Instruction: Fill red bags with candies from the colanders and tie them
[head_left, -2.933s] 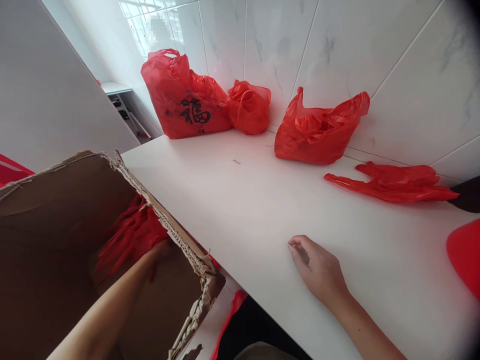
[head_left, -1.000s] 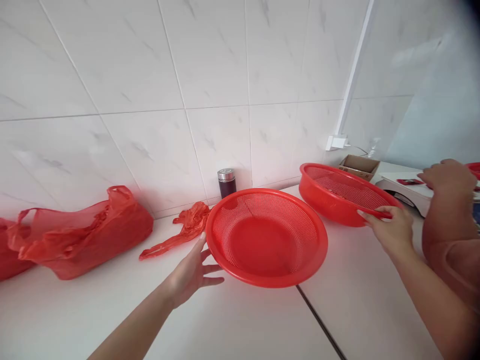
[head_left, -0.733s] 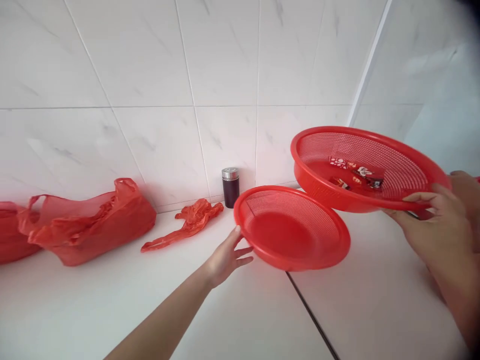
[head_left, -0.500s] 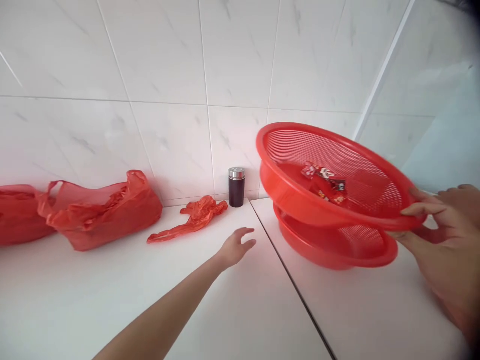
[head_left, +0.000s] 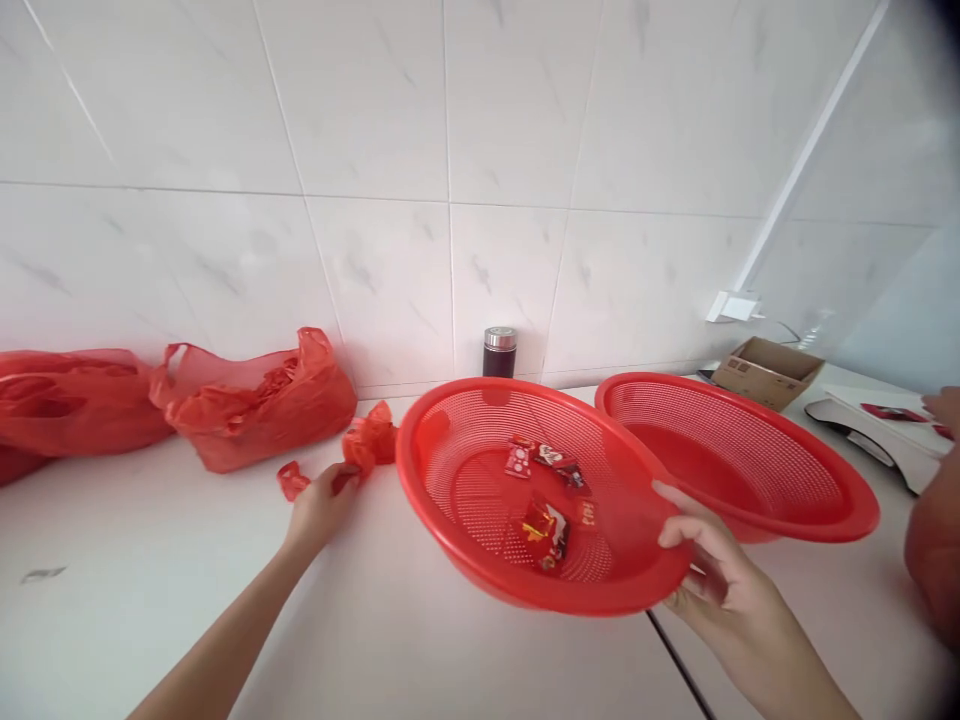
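Observation:
My right hand (head_left: pixel 720 575) grips the right rim of a red plastic basket (head_left: pixel 457 545), thumb over the edge and fingers beneath. The basket is tilted over the table, with several small wrapped packets (head_left: pixel 547 525) in its perforated bottom. On the left, my left hand (head_left: pixel 322 505) pinches a crumpled red plastic bag (head_left: pixel 369 440) that lies beside the basket. A second red basket (head_left: pixel 825 495) stands on the table to the right, partly behind the held one.
Filled red bags (head_left: pixel 262 425) line the wall at left. A dark flask (head_left: pixel 499 352) stands behind the held basket. At right are a cardboard box (head_left: pixel 772 372), a white scale (head_left: pixel 870 425) with a red packet on it, and part of another person's hand (head_left: pixel 946 408).
The held basket has moved left and down, off the second basket. My left hand has moved left from over the table onto the crumpled bag and closed on it.

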